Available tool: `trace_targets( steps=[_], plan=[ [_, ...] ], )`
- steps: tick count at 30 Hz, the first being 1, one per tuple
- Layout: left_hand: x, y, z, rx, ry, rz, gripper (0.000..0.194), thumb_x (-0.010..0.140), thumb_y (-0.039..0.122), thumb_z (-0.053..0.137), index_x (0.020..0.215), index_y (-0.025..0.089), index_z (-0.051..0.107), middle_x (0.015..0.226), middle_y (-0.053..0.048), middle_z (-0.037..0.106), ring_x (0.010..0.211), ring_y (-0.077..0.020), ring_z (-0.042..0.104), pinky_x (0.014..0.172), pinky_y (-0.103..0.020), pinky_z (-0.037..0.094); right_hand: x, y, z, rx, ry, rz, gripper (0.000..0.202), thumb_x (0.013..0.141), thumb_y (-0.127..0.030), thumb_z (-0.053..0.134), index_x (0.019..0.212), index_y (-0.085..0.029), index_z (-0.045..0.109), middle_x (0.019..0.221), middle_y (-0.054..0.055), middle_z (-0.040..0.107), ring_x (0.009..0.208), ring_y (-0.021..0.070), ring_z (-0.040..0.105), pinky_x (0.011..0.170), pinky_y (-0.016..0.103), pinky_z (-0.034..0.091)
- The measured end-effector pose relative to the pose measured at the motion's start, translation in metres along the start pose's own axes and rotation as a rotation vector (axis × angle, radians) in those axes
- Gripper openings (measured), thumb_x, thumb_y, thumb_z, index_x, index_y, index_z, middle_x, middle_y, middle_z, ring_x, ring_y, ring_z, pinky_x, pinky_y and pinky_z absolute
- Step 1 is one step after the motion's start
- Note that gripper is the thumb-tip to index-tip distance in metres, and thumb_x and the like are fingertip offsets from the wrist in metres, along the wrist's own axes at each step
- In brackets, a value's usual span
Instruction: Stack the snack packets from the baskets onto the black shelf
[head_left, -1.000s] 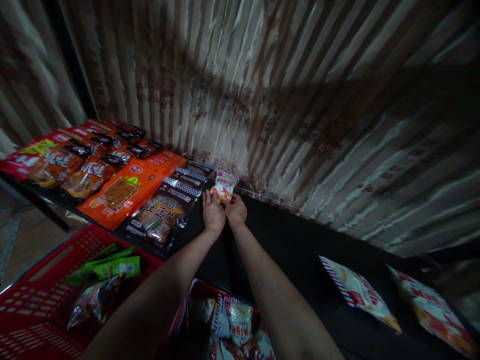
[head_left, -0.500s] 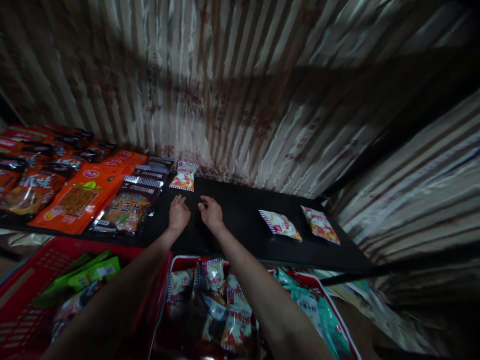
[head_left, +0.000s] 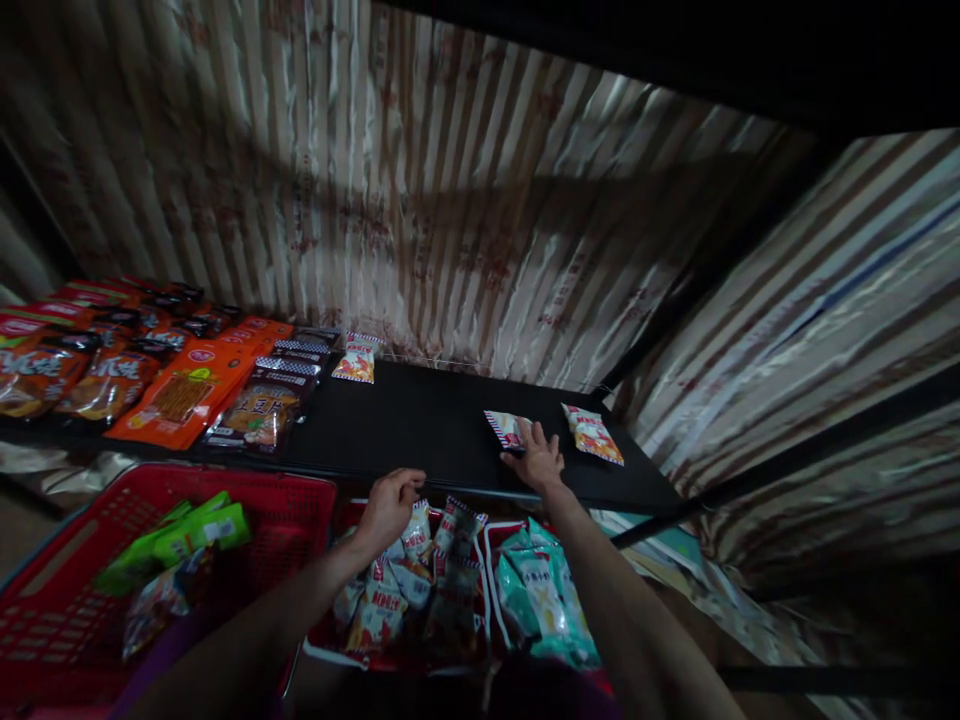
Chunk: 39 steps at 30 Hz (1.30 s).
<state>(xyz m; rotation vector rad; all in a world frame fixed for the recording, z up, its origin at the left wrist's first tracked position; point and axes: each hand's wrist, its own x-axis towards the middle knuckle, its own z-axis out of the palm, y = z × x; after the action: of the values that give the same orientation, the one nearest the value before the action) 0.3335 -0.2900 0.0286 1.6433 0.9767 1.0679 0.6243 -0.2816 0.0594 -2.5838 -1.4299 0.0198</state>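
My right hand (head_left: 536, 458) reaches over the shelf with its fingers spread. Its fingertips lie over the right part of a small white snack bag (head_left: 504, 428) with a striped end, covering some of it. A similar snack bag (head_left: 592, 434) rests just to the right, apart from the hand. My left hand (head_left: 388, 508) hovers near the shelf's front edge with fingers loosely curled together and nothing visible in them. Below it, a red basket (head_left: 319, 622) holds several of the same white snack bags. Another such bag (head_left: 355, 359) stands at the back of the shelf.
Brown snack packs (head_left: 259, 405), orange packs (head_left: 184, 395) and several dark-topped packs (head_left: 112, 375) fill the left of the black shelf (head_left: 405, 420). In front stand a red basket (head_left: 300, 480) with green packs and another with teal packs (head_left: 544, 590). A corrugated wall (head_left: 420, 200) rises behind.
My right hand has moved right, from beside the back-left bag to the white bag at right. My left hand has drawn back toward the shelf's front edge. The view has shifted slightly.
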Motion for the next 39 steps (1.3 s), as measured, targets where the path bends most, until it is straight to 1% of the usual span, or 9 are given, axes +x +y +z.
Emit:
trace_targets(
  steps=[4, 8, 13, 18, 23, 28, 32, 35, 39],
  plan=[
    [0.002, -0.001, 0.007, 0.01, -0.054, -0.019, 0.031, 0.079, 0.012, 0.042, 0.092, 0.018, 0.069, 0.09, -0.006, 0.072, 0.081, -0.0159, 0.069, 0.074, -0.03, 0.057, -0.004, -0.003, 0.008, 0.001, 0.04, -0.121, 0.065, 0.081, -0.033, 0.057, 0.142, -0.028, 0.034, 0.149, 0.012, 0.03, 0.135, 0.0298, 0.032, 0.102, 0.046, 0.033],
    [0.006, -0.006, 0.011, -0.088, -0.031, -0.127, 0.03, 0.081, 0.015, 0.046, 0.103, 0.018, 0.065, 0.095, -0.007, 0.072, 0.078, -0.0151, 0.07, 0.073, -0.03, 0.057, -0.035, -0.036, 0.006, -0.017, 0.066, -0.139, 0.057, 0.08, -0.036, 0.059, 0.135, -0.035, 0.044, 0.141, 0.011, 0.041, 0.117, 0.031, 0.049, 0.089, 0.042, 0.044],
    [0.017, -0.017, 0.004, -0.273, 0.054, -0.235, 0.035, 0.082, 0.019, 0.052, 0.116, 0.015, 0.057, 0.104, -0.012, 0.07, 0.084, -0.0169, 0.07, 0.077, -0.031, 0.057, -0.077, -0.075, 0.003, 0.12, 0.046, -0.29, 0.047, 0.084, -0.042, 0.053, 0.13, -0.034, 0.051, 0.133, 0.007, 0.051, 0.107, 0.0246, 0.058, 0.083, 0.035, 0.048],
    [0.028, -0.031, -0.002, -0.224, 0.116, -0.217, 0.035, 0.083, 0.019, 0.053, 0.117, 0.014, 0.057, 0.104, -0.011, 0.07, 0.092, -0.0183, 0.069, 0.082, -0.032, 0.056, -0.066, -0.077, 0.01, 0.274, 0.192, -0.242, 0.051, 0.086, -0.044, 0.048, 0.129, -0.017, 0.053, 0.13, 0.013, 0.056, 0.119, 0.0269, 0.051, 0.1, 0.041, 0.039],
    [0.027, -0.029, 0.004, -0.089, 0.128, -0.156, 0.037, 0.083, 0.02, 0.054, 0.119, 0.015, 0.056, 0.119, -0.013, 0.064, 0.109, -0.0205, 0.061, 0.094, -0.035, 0.05, -0.049, -0.086, 0.03, 0.537, -0.105, -0.228, 0.051, 0.086, -0.044, 0.046, 0.128, -0.016, 0.054, 0.124, 0.012, 0.062, 0.118, 0.0243, 0.054, 0.1, 0.04, 0.04],
    [0.028, -0.024, 0.003, -0.087, 0.137, -0.153, 0.038, 0.083, 0.022, 0.053, 0.121, 0.018, 0.056, 0.115, -0.009, 0.065, 0.107, -0.0205, 0.061, 0.093, -0.036, 0.049, -0.063, -0.108, 0.039, 1.041, -0.249, -0.104, 0.056, 0.078, -0.043, 0.056, 0.128, -0.018, 0.053, 0.115, 0.01, 0.067, 0.102, 0.0233, 0.063, 0.088, 0.037, 0.049],
    [0.026, -0.019, -0.003, -0.113, 0.142, -0.033, 0.042, 0.082, 0.024, 0.054, 0.123, 0.018, 0.054, 0.126, -0.01, 0.058, 0.115, -0.0205, 0.055, 0.099, -0.035, 0.045, -0.076, -0.115, 0.037, 1.44, -0.368, -0.022, 0.054, 0.068, -0.04, 0.067, 0.119, -0.021, 0.058, 0.104, 0.005, 0.071, 0.091, 0.0205, 0.067, 0.079, 0.032, 0.052],
    [0.024, -0.015, -0.006, -0.125, 0.134, 0.026, 0.047, 0.079, 0.026, 0.059, 0.125, 0.02, 0.051, 0.132, -0.009, 0.052, 0.123, -0.0218, 0.048, 0.105, -0.036, 0.039, -0.081, -0.117, 0.032, 1.532, -0.434, 0.05, 0.046, 0.067, -0.048, 0.07, 0.106, -0.022, 0.064, 0.096, 0.002, 0.072, 0.083, 0.0187, 0.067, 0.072, 0.027, 0.053],
    [0.021, -0.013, -0.008, -0.276, -0.003, -0.007, 0.048, 0.081, 0.03, 0.059, 0.126, 0.02, 0.046, 0.126, -0.01, 0.055, 0.11, -0.0212, 0.057, 0.094, -0.035, 0.047, -0.085, -0.118, 0.024, 1.561, -0.423, 0.056, 0.046, 0.066, -0.054, 0.071, 0.097, -0.021, 0.067, 0.086, 0.002, 0.073, 0.072, 0.0169, 0.066, 0.063, 0.025, 0.051]
  ],
)
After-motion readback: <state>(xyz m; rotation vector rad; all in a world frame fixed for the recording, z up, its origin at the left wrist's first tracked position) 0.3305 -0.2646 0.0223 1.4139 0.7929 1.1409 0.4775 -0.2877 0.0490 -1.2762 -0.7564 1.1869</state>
